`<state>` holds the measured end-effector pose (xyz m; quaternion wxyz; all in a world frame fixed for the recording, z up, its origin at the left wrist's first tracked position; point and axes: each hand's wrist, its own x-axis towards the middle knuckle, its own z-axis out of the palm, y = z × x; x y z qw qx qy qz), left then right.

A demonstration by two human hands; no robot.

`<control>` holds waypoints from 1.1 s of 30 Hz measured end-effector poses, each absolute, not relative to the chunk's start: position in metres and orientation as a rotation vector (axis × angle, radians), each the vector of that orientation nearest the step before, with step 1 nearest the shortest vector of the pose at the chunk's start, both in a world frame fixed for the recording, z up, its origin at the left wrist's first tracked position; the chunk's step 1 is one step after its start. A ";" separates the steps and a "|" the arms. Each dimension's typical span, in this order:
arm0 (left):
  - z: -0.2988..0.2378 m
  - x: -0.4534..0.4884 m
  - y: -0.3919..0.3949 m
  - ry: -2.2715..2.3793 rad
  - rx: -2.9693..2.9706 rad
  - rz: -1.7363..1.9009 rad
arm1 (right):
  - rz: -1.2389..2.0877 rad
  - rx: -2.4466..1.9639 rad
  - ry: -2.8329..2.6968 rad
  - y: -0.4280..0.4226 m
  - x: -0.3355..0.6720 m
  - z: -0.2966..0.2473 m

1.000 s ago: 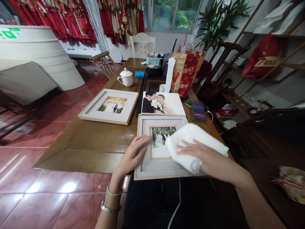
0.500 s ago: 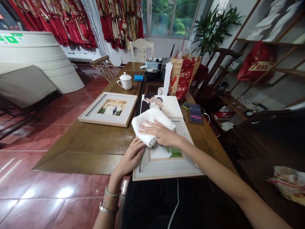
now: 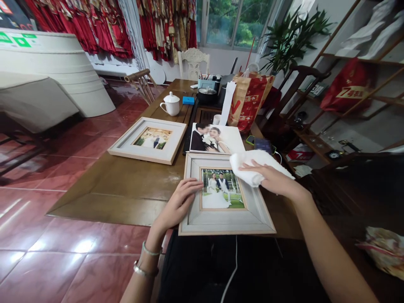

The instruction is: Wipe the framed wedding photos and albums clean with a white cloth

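A picture frame [image 3: 225,224] with a pale wide border and a photo of a couple in wedding clothes lies flat at the table's near edge. My left hand [image 3: 181,200] grips its left side, fingers over the border and nearly reaching the photo. Under my right hand [image 3: 271,176] is a folded white cloth [image 3: 252,160], held with the fingers spread across its top. The cloth covers the frame's upper right corner and hangs past its right edge. Just beyond the frame lies an unframed wedding photo print [image 3: 232,136].
A second picture frame [image 3: 126,146] lies to the left on the wooden table [image 3: 123,189]. Farther back stand a lidded white mug [image 3: 172,104], a small blue box [image 3: 188,100], a small white cup [image 3: 216,119] and a paper bag [image 3: 249,103]. A phone [image 3: 261,145] with a cable lies right.
My right hand has moved the cloth rightward, from across the photo to the frame's upper right corner, uncovering the couple. My left hand stays at the left side, its fingers now farther over the border.
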<state>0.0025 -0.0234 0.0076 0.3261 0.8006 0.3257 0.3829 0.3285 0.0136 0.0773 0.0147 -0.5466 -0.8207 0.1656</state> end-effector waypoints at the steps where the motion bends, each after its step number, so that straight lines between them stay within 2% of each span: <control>1: 0.008 0.003 -0.024 0.859 2.097 0.998 | 0.477 -1.760 -2.507 0.013 0.327 0.077; 5: 0.009 0.004 -0.025 0.942 2.059 0.973 | 0.287 -1.831 -2.423 0.004 0.283 0.066; 7: 0.009 0.004 -0.026 0.972 2.043 0.964 | 0.318 -1.736 -2.468 -0.006 0.254 0.060; 16: 0.006 0.003 -0.027 1.007 1.975 0.961 | 0.992 -0.867 -2.817 -0.065 0.231 0.084; 19: 0.007 0.003 -0.027 0.979 2.019 0.971 | 1.142 -0.771 -2.823 -0.079 0.241 0.098; 22: 0.008 0.003 -0.026 0.948 2.067 0.974 | 1.262 -0.859 -2.798 -0.083 0.260 0.106; 25: 0.009 0.002 -0.026 0.923 2.065 0.960 | 1.119 -1.205 -2.730 -0.073 0.287 0.103; 28: 0.011 0.002 -0.026 0.930 2.025 0.949 | 0.764 -1.511 -2.619 -0.049 0.305 0.088; 31: 0.013 0.002 -0.026 0.939 2.021 0.932 | 0.482 -1.532 -2.539 -0.020 0.302 0.072; 33: 0.015 0.003 -0.026 0.935 2.029 0.920 | 0.426 -1.403 -2.559 -0.002 0.287 0.065</control>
